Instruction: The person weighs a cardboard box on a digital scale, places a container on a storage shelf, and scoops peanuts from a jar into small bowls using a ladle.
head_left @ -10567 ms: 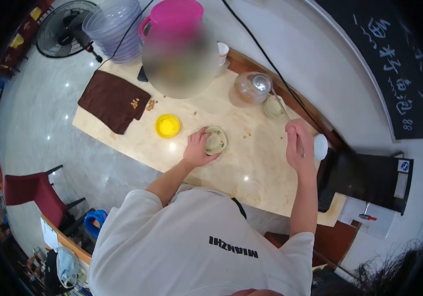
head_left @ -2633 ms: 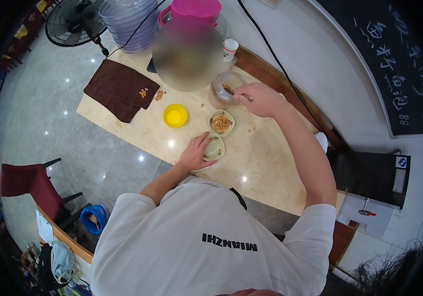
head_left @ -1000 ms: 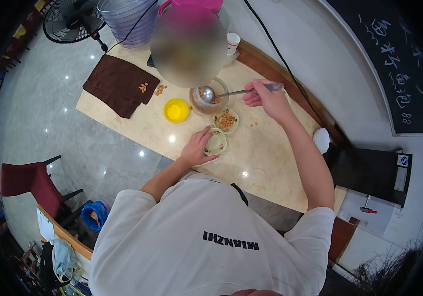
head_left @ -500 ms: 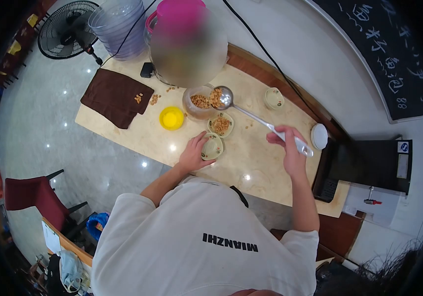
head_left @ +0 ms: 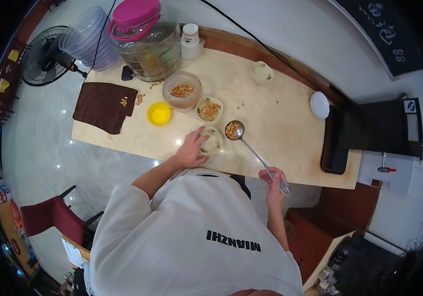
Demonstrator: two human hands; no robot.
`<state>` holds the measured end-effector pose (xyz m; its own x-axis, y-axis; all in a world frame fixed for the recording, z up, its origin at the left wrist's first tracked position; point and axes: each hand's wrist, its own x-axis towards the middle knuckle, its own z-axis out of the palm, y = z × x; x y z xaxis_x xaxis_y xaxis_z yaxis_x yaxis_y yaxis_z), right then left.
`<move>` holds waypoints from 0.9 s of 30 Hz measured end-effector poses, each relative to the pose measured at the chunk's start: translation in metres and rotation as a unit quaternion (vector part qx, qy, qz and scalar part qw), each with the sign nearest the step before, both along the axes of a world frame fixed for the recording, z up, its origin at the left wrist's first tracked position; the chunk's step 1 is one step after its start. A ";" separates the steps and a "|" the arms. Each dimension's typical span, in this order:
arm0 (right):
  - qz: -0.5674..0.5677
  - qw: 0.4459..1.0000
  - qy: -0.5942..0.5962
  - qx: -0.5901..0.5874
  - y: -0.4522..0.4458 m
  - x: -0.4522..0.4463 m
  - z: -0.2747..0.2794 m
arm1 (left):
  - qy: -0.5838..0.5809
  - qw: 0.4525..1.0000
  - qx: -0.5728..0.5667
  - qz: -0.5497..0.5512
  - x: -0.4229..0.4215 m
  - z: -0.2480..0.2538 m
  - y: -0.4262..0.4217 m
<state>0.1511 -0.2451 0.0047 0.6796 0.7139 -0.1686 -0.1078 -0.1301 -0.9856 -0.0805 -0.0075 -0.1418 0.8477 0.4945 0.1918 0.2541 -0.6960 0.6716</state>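
Note:
My left hand (head_left: 190, 149) grips the left side of a small green bowl (head_left: 212, 142) with nothing in it, near the table's front edge. The handle of a metal ladle (head_left: 258, 157) is in my right hand (head_left: 273, 186). Peanut-like pieces (head_left: 232, 130) fill the ladle's cup, which is just right of that bowl. Behind the bowl, a second green bowl (head_left: 199, 112) holds more of the pieces. A clear round jar (head_left: 172, 101), partly filled with them, stands behind that second bowl.
On the table (head_left: 270, 123) are a yellow dish (head_left: 158, 114), a brown cloth (head_left: 100, 106), a large glass jar (head_left: 154, 61) with a pink lid, white containers (head_left: 190, 42), another green bowl (head_left: 261, 72), white lids (head_left: 319, 105) and a black tray (head_left: 334, 155). A few pieces lie scattered.
The loaded ladle has moved from above the clear jar toward the front, beside the bowl at my left hand. My right hand has come closer to my body. The view has shifted.

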 end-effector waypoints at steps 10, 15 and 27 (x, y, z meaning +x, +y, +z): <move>-0.052 0.995 -0.080 -0.011 -0.032 -0.007 0.001 | 0.059 0.992 0.086 -0.074 0.098 0.029 -0.018; -0.038 0.992 -0.116 -0.032 -0.016 -0.017 -0.003 | 0.129 0.984 0.094 0.074 0.135 0.036 -0.004; 0.152 0.894 -0.412 -0.084 0.018 -0.017 -0.031 | -0.068 0.969 -0.016 0.236 0.043 0.023 -0.003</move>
